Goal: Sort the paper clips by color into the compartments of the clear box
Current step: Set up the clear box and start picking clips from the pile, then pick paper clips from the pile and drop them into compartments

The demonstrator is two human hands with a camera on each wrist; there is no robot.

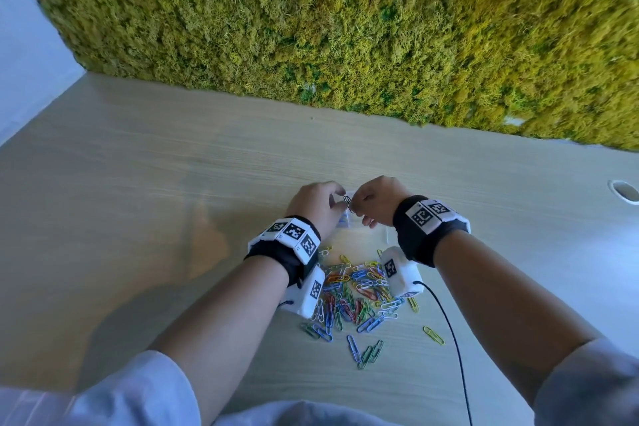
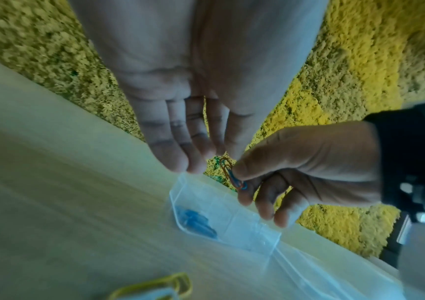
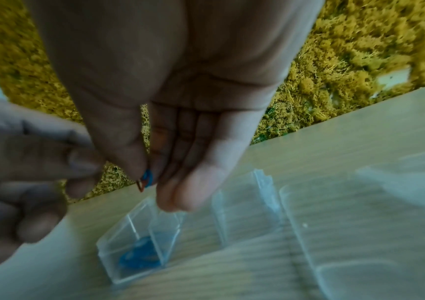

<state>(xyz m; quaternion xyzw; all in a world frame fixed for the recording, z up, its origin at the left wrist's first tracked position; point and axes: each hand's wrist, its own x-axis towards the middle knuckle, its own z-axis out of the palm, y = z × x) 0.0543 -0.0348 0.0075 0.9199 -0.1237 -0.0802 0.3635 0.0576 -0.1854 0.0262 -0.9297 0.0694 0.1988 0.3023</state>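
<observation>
Two linked paper clips, one orange (image 2: 224, 165) and one blue (image 2: 236, 181), hang between my hands just above the clear box (image 1: 363, 235). My right hand (image 1: 354, 207) pinches the blue clip (image 3: 146, 177) between thumb and fingers. My left hand (image 1: 340, 199) meets the orange clip's upper end with thumb and forefinger (image 2: 234, 151); the contact is partly hidden. The box's end compartment (image 3: 108, 253) holds blue clips (image 3: 139, 257), also seen in the left wrist view (image 2: 198, 221). A mixed pile of coloured clips (image 1: 352, 294) lies on the table under my wrists.
A moss wall (image 1: 345, 28) rises behind the wooden table (image 1: 138, 183). A cable hole (image 1: 625, 191) sits at the far right. A black cable (image 1: 446, 322) runs from my right wrist toward me. The box's open lid (image 3: 360, 233) lies flat beside its compartments.
</observation>
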